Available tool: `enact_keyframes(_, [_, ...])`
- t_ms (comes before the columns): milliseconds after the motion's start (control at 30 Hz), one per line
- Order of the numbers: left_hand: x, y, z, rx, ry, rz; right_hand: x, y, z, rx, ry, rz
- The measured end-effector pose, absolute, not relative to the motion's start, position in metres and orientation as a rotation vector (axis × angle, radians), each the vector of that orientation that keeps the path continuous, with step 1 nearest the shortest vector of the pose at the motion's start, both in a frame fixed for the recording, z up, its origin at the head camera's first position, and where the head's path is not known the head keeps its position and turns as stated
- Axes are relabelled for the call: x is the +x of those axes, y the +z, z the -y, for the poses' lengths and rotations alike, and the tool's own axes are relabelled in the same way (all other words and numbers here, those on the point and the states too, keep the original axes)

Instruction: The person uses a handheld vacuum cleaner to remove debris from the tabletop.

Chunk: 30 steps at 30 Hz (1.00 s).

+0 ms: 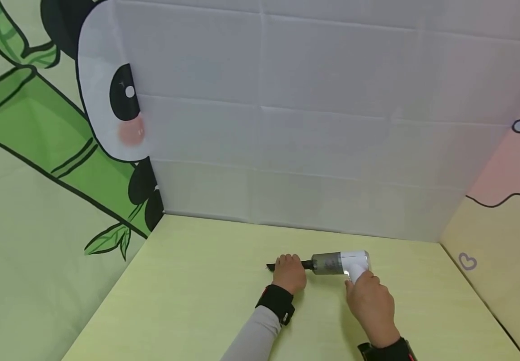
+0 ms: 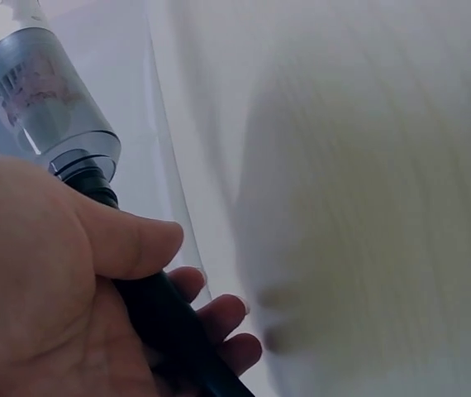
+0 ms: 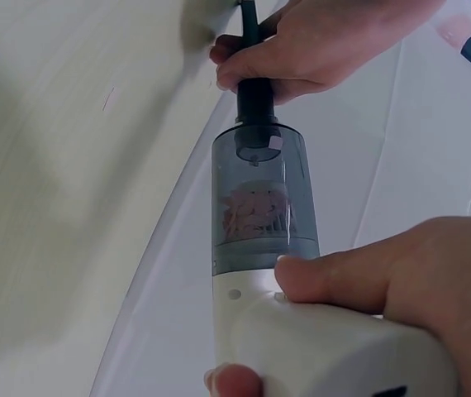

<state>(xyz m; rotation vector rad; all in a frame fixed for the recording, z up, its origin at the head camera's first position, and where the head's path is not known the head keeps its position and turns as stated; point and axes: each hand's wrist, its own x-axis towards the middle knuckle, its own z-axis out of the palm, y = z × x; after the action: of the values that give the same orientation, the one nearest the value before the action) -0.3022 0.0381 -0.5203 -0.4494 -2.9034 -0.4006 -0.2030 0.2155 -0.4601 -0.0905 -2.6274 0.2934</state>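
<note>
Presently, you have a small handheld vacuum (image 1: 338, 263) lying lengthwise on the pale green surface (image 1: 196, 301), toward the 12 o'clock side of your work area, just short of the white backdrop (image 1: 309, 125).

Left hand (image 1: 289, 273): fingers and thumb are curled round the black nozzle (image 2: 165, 318), which sticks out at the 9 o'clock end of the vacuum. The left wrist view shows the thumb laid over the top of the nozzle and the fingertips (image 2: 223, 314) wrapped underneath. The nozzle tip shows just beyond the knuckles in the head view.

Right hand (image 1: 370, 301): fingers are wrapped round the white handle (image 3: 335, 347) at the 3 o'clock end, thumb pressed on its upper face beside the joint with the clear dust cup (image 3: 256, 203). Pink debris shows inside the cup.

Handling judgement: the vacuum looks light and rigid, a plastic shell throughout. The smooth white body may slip in a loose grip, so the handle is the sound place to hold it. The nozzle appears to be a push-fit part; it is stiff but narrow, and is best held near its base collar, not at the thin tip. The clear cup looks the most breakable section and should not take a squeeze.

Both wrists carry black straps (image 1: 278, 303).
</note>
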Motion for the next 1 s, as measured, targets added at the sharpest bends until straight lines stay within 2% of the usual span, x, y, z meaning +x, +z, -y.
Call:
enact_keyframes(333, [-0.285,-0.496,-0.036,-0.366,-0.436,2.979,-0.203,-0.462,-0.217,0.022,0.256,2.538])
enact_keyframes(1000, [-0.292,-0.514,-0.043,-0.378,-0.354,2.895,-0.204,-0.468,-0.223,-0.035,0.301,2.592])
